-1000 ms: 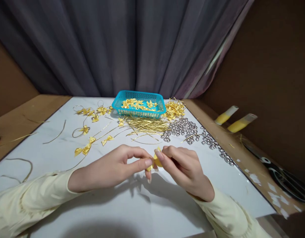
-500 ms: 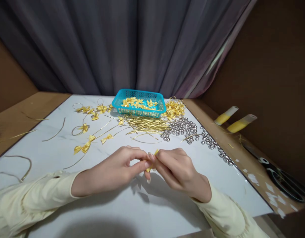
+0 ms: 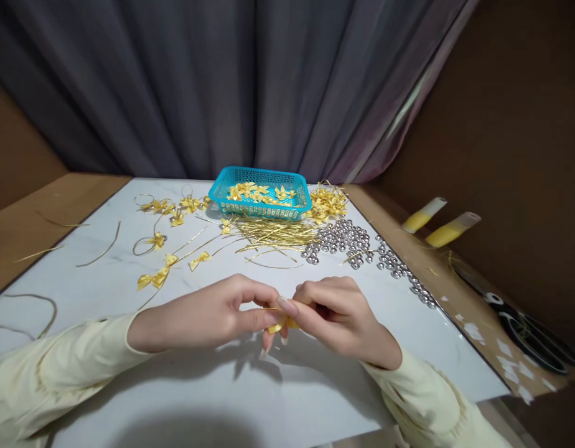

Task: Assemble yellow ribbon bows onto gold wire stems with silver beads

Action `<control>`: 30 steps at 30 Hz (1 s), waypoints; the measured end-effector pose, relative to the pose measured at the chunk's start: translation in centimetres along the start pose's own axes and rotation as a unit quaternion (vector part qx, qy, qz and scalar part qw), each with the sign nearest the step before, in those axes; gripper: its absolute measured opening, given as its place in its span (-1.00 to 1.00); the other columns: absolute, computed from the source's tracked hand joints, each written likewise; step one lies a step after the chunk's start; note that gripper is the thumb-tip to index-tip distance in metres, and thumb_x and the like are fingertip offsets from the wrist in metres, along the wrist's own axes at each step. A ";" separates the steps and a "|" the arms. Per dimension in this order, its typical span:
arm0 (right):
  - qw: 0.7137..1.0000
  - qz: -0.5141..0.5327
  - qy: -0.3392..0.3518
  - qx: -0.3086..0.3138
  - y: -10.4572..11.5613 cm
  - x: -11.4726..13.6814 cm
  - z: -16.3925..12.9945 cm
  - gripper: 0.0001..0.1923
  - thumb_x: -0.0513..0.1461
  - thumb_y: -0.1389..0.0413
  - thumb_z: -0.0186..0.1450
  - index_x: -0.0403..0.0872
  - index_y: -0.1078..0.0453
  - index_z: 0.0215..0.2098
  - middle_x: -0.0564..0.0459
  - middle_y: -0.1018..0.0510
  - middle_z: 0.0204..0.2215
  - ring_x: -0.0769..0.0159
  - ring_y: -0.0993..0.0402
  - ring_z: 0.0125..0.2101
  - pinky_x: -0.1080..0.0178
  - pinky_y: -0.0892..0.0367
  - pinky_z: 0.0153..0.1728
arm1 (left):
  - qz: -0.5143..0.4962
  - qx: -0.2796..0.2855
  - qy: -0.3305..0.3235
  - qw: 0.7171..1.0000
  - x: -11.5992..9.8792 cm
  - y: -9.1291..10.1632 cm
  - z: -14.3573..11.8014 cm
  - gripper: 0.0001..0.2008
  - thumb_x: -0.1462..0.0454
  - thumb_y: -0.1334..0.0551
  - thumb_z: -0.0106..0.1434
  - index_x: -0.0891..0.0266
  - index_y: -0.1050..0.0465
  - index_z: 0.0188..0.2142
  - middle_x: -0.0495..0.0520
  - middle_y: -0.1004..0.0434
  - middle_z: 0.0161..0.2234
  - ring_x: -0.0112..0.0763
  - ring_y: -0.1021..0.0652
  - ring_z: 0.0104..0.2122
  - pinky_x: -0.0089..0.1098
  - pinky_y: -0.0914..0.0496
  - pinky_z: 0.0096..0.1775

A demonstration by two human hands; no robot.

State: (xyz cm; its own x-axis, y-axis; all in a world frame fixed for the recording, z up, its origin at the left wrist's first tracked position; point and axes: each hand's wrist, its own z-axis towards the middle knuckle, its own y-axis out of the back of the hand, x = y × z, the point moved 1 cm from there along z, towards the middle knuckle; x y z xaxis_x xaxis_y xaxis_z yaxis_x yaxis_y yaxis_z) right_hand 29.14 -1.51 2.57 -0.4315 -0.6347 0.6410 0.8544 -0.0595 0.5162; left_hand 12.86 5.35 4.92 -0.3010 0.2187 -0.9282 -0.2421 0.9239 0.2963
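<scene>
A small yellow ribbon bow is pinched between my two hands above the white table top, partly hidden by the fingers. My left hand grips it from the left with thumb and fingers, and a thin gold strand seems to run along the fingertips. From the right, the thumb of my right hand presses on the bow, its fingers curled. Beyond the hands lie loose yellow bows, gold cords in a heap and many small silvery bell-like pieces.
A turquoise basket holding yellow bows stands at the back. Beside it lies a pile of yellow bows with gold loops. At right are scissors, white scraps and two yellow-and-clear tubes. A grey curtain hangs behind.
My right thumb has shifted onto the front of the bow, and the right-hand fingers have curled in. More of the yellow ribbon now shows beneath the fingertips.
</scene>
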 end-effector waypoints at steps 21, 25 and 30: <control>0.992 -0.088 0.090 -0.012 -0.6 0.1 -0.5 -0.74 -0.38 0.10 0.32 -0.08 -0.15 -0.53 0.12 -0.30 -0.66 0.45 -0.22 -0.65 0.36 -0.08 -0.62 | -0.081 0.017 0.011 0.996 0.2 0.3 -0.2 -0.77 0.22 -0.10 0.28 0.26 -0.47 -0.40 -0.08 -0.42 -0.53 -0.48 -0.41 -0.42 -0.52 -0.23 -0.31; 0.995 -0.055 0.084 -0.010 -0.2 0.2 -0.5 -0.77 -0.36 0.12 0.34 -0.09 -0.18 -0.49 0.08 -0.35 -0.62 0.44 -0.26 -0.62 0.37 -0.13 -0.60 | -0.003 -0.005 0.040 0.999 -0.5 0.5 -0.8 -0.75 0.15 -0.10 0.28 0.21 -0.50 -0.28 -0.11 -0.41 -0.54 -0.53 -0.31 -0.53 -0.54 -0.15 -0.46; 0.995 -0.053 0.085 -0.014 -0.2 0.3 -0.5 -0.78 -0.35 0.13 0.35 -0.10 -0.18 -0.46 0.08 -0.35 -0.62 0.43 -0.25 -0.62 0.36 -0.12 -0.61 | 0.023 -0.011 0.069 0.997 -0.8 0.3 -0.9 -0.71 0.09 -0.10 0.26 0.21 -0.50 -0.36 -0.10 -0.38 -0.54 -0.55 -0.22 -0.58 -0.53 -0.08 -0.55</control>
State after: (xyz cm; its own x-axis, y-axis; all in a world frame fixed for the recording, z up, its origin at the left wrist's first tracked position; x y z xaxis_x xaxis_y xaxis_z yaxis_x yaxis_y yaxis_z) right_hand 29.05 -2.04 2.37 -0.4670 -0.7448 0.4766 0.8147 -0.1530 0.5593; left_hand 12.18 5.12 5.97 -0.4366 0.2140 -0.8738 -0.2455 0.9061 0.3446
